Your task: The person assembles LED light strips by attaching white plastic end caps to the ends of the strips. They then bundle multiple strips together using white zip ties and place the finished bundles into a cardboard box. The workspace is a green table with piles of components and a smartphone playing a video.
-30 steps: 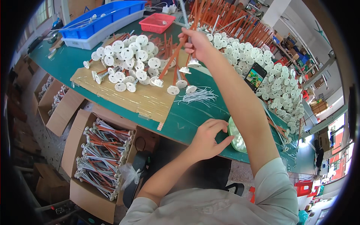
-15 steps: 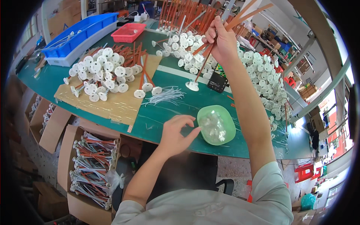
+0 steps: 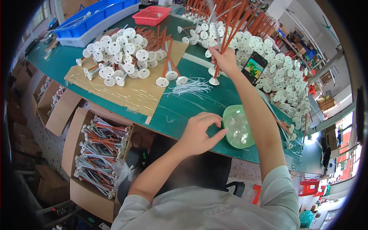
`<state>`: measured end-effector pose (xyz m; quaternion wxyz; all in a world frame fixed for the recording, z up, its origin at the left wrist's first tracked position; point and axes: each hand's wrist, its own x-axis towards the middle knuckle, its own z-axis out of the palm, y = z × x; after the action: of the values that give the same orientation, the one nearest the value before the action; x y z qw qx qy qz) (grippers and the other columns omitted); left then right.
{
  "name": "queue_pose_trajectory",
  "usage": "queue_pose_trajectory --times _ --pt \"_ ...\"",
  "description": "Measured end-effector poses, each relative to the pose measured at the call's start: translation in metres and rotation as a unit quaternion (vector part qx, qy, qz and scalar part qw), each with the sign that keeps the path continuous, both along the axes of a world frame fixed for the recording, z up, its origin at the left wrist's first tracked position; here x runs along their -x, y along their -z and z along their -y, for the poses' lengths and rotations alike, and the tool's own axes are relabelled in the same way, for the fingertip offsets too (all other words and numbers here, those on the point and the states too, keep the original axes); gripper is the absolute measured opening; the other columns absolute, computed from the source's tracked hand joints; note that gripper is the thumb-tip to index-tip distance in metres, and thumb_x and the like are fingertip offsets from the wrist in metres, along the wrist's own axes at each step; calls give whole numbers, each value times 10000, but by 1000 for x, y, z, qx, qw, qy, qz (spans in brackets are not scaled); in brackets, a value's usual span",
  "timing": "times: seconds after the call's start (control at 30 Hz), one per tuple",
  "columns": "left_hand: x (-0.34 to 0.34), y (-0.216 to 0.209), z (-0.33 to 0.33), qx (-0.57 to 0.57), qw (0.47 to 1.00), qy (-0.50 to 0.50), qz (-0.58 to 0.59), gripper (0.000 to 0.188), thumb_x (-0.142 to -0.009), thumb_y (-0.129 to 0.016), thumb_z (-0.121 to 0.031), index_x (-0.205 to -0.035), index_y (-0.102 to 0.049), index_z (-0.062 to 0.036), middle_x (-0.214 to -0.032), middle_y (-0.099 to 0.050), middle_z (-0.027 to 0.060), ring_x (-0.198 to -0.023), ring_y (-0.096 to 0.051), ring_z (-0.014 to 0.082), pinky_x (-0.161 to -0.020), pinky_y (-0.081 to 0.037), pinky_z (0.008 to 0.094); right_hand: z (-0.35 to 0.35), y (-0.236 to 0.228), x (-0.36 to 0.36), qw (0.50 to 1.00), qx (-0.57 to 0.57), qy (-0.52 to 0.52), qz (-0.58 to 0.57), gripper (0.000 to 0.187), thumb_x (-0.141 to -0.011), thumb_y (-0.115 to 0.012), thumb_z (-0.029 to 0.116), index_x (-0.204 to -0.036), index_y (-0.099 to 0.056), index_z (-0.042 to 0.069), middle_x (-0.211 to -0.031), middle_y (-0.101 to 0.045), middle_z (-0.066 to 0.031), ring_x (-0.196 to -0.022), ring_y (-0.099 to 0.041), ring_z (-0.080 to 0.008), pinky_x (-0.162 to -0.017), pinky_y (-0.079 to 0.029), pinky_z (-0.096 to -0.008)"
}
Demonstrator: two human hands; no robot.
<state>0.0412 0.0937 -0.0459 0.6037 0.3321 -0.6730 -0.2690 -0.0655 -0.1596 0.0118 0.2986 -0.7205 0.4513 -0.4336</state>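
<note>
My right hand (image 3: 225,62) is closed around a small bunch of brown sticks (image 3: 229,37) with round white disc ends, held upright. One white disc (image 3: 214,81) of the bunch is at the tabletop below my fist. My left hand (image 3: 201,132) is held palm-inward with thumb and fingers apart, nothing visible between them. Its fingertips are beside the left rim of a light green bowl (image 3: 227,135), which holds small clear, shiny pieces. Left of the bunch lies a loose pile of thin white ties (image 3: 190,88). Three disc-ended sticks (image 3: 171,76) stand beside the pile.
A heap of disc-ended sticks (image 3: 115,57) lies on cardboard (image 3: 142,96); more discs (image 3: 281,76) crowd the right side. A phone (image 3: 254,68) leans there. Blue (image 3: 94,17) and red (image 3: 151,16) trays stand behind. A carton (image 3: 73,147) of bundled sticks is below, left.
My right hand has lowered, bringing the upright bunch down near the tabletop. My left hand stays beside the bowl, fingers still apart. The whole view has shifted, and the phone's screen now shows.
</note>
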Motion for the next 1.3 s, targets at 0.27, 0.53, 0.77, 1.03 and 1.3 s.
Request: queue_pose_trajectory --times 0.27,0.53,0.77,1.03,1.3 --pt "-2 1 0 -6 1000 24 5 200 -756 -786 -96 -798 -608 -17 -931 -707 143 -831 -683 290 -714 -538 345 -1 -30 -79 955 -47 -33 -292 324 -732 -779 290 -871 -707 6 -693 -699 -82 -592 -678 -179 -603 -547 -317" --pt "-3 1 -1 7 1000 24 9 200 -754 -786 -92 -803 -609 -12 -902 -705 133 -799 -681 291 -700 -541 345 -4 -9 -104 936 -67 -33 -345 347 -642 -797 247 -842 -675 -9 -737 -669 -106 -576 -631 -195 -560 -509 -319" --pt "-4 0 -1 -6 1000 26 2 191 -753 -785 -91 -801 -617 -12 -872 -706 132 -778 -686 277 -692 -540 335 -18 -62 -64 922 -314 -104 -201 152 -710 -654 156 -683 -558 41 -573 -494 -31 -488 -453 -133 -443 -356 -298" --pt "-1 5 1 1 1000 -1 8 159 -762 -773 -63 -831 -643 0 -872 -711 130 -772 -691 221 -702 -532 291 -102 -118 39 938 -170 -107 -283 195 -860 -485 120 -1006 -539 2 -743 -638 -126 -627 -629 -219 -593 -500 -380" --pt "8 3 -2 -3 1000 16 13 181 -727 -789 -71 -827 -651 -9 -836 -702 115 -734 -671 264 -658 -515 322 -183 -79 267 775 -2 128 -619 603 -688 -695 181 -1248 -530 32 -868 -648 -267 -846 -628 -449 -799 -491 -508"
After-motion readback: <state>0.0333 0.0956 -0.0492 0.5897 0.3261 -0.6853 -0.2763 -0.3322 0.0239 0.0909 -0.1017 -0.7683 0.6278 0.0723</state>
